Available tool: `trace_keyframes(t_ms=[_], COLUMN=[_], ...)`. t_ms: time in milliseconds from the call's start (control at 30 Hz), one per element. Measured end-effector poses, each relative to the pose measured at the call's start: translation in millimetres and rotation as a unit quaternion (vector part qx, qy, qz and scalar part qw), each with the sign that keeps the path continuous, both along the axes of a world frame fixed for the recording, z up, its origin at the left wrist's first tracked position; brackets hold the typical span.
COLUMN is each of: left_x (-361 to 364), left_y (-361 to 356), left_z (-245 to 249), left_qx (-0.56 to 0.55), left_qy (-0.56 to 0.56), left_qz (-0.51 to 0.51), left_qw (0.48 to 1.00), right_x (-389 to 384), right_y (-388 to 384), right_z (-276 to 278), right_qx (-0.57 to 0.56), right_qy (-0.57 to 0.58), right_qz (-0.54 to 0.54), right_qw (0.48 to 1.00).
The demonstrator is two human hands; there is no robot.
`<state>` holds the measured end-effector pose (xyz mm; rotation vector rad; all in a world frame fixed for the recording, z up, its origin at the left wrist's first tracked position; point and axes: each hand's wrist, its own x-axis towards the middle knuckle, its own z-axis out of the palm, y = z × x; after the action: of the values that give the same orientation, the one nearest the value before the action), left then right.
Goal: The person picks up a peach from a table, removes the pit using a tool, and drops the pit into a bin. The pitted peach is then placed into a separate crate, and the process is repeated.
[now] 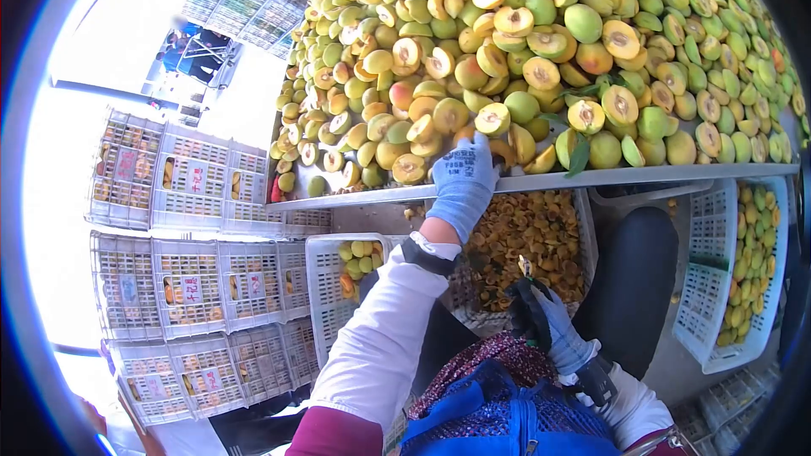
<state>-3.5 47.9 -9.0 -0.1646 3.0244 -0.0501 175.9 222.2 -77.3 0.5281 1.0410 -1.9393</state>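
A large heap of green-yellow peaches (541, 73), many cut in half with stones showing, covers the metal-edged table (372, 196). My left hand (467, 173), in a grey-blue printed glove, reaches over the table's front lip. Its fingers are apart and touch the halves at the near edge of the heap; the fingertips are partly hidden among the fruit. Low in front of my body, my right hand (564, 329), also gloved, is closed round a small black-handled tool (529, 308) with a short metal tip pointing up. A crate of brown-orange fruit scraps (528, 245) stands below the table edge.
Stacked white crates (190, 279) of fruit rise at the left. One white crate (334, 321) stands beside my left leg, another with whole fruit (705, 287) at the right. Leafy bits (579, 154) lie at the table lip. A person (190, 55) is far back left.
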Motion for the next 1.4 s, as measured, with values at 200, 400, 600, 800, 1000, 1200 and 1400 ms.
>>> trace_keyframes(t_ms=[200, 400, 600, 800, 1000, 1200, 1400], left_x=[-17, 27, 144, 200, 222, 224, 235], left_y=[7, -9, 16, 7, 26, 28, 21], left_z=[1, 8, 17, -13, 3, 19, 14], left_qx=[0.109, 0.298, 0.466, 0.584, 0.691, 0.698, 0.695], left_qy=[-0.04, 0.132, 0.113, 0.155, 0.087, 0.096, 0.087], left_qz=[0.008, 0.027, 0.029, 0.201, 0.193, 0.119, 0.168], left_qw=[0.993, 0.945, 0.877, 0.771, 0.691, 0.699, 0.693], right_x=[-1, 7, 0, 20, 19, 23, 35], right_y=[-6, 9, 10, 4, -2, 3, 8], right_z=[5, -5, 17, 9, 53, 67, 58], right_qx=[-0.004, -0.082, -0.21, -0.132, -0.105, -0.103, 0.073], right_qy=[0.014, 0.113, -0.003, 0.032, 0.114, 0.112, 0.479], right_qz=[0.021, -0.002, -0.042, -0.079, 0.002, 0.009, 0.056], right_qw=[1.0, 0.99, 0.977, 0.988, 0.988, 0.988, 0.873])
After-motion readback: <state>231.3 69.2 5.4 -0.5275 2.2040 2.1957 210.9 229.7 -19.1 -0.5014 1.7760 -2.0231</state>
